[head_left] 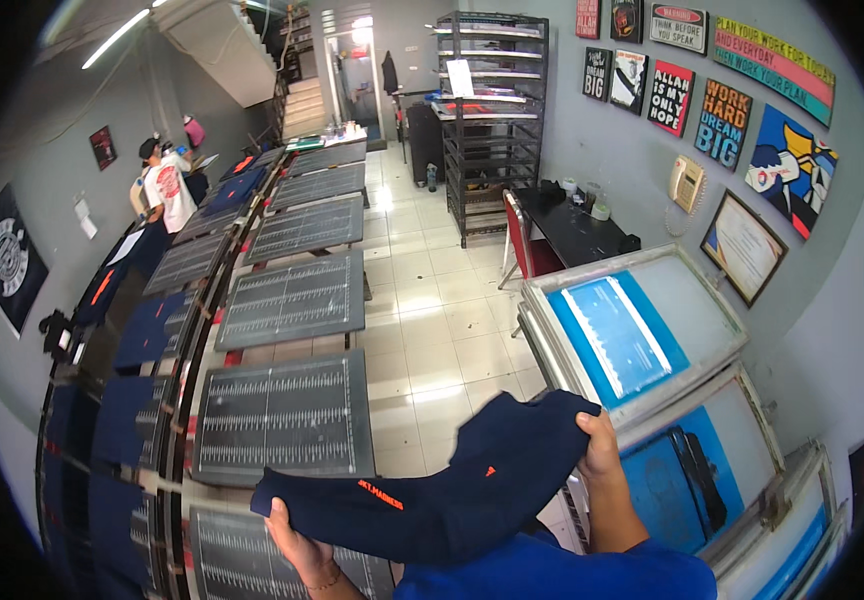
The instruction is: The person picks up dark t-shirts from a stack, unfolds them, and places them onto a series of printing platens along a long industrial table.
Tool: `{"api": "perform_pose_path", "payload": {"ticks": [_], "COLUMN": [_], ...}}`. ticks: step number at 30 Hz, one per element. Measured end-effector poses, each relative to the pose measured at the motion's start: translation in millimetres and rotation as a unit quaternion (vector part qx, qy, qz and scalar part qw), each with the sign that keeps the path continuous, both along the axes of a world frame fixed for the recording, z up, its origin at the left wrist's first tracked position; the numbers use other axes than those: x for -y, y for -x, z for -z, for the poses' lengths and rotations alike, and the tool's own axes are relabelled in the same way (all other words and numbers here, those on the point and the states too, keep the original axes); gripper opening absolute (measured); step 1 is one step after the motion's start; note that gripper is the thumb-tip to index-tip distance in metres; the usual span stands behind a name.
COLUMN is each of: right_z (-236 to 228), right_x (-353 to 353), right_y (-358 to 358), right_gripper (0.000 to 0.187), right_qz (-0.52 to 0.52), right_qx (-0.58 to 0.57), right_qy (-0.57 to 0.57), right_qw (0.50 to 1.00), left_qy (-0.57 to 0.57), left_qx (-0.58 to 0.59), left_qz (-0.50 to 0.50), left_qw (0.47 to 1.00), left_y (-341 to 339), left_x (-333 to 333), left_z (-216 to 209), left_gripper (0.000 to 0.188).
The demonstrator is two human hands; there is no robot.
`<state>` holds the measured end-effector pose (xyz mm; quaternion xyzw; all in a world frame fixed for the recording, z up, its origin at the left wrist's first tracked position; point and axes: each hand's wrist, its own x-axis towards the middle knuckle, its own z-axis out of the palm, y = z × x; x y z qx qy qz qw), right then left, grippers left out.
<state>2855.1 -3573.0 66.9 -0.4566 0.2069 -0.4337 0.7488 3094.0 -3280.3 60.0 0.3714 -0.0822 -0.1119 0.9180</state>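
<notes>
Stretched between my two hands is a dark navy shirt piece (452, 510) with small orange prints. It hangs in a sagging curve in front of my body. My left hand (299, 545) pinches its left end, thumb on top, over the nearest grey printing board. At the upper right end, my right hand (600, 445) grips the cloth with fingers closed round its edge, beside the blue printing screens. A nearby printing board (287, 415), flat and grey with white ruled marks, lies beyond my left hand.
Rows of boards run away from me; navy pieces (127, 420) lie on the left row. Framed screens (642, 320) lean at my right. A black desk (577, 225), red chair (532, 245) and tall rack (492, 120) stand beyond. A person (167, 190) stands far left.
</notes>
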Motion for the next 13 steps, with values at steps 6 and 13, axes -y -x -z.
{"api": "perform_pose_path", "payload": {"ticks": [6,13], "right_z": [34.1,38.6], "right_x": [165.6,388.1], "right_y": [-130.9,-323.3], "right_gripper": [0.045,0.042], "right_qz": [0.084,0.04], "right_qx": [0.049,0.073], "right_qy": [-0.078,-0.104], "right_qw": [0.992,0.991], "left_qy": [-0.036,-0.077], "left_qx": [0.017,0.018], "left_qz": [0.044,-0.001], "left_qw": [0.998,0.997], "left_y": [-168.1,-329.7], "left_x": [187.3,377.5], "left_z": [9.4,7.5], "left_gripper": [0.036,0.044]}}
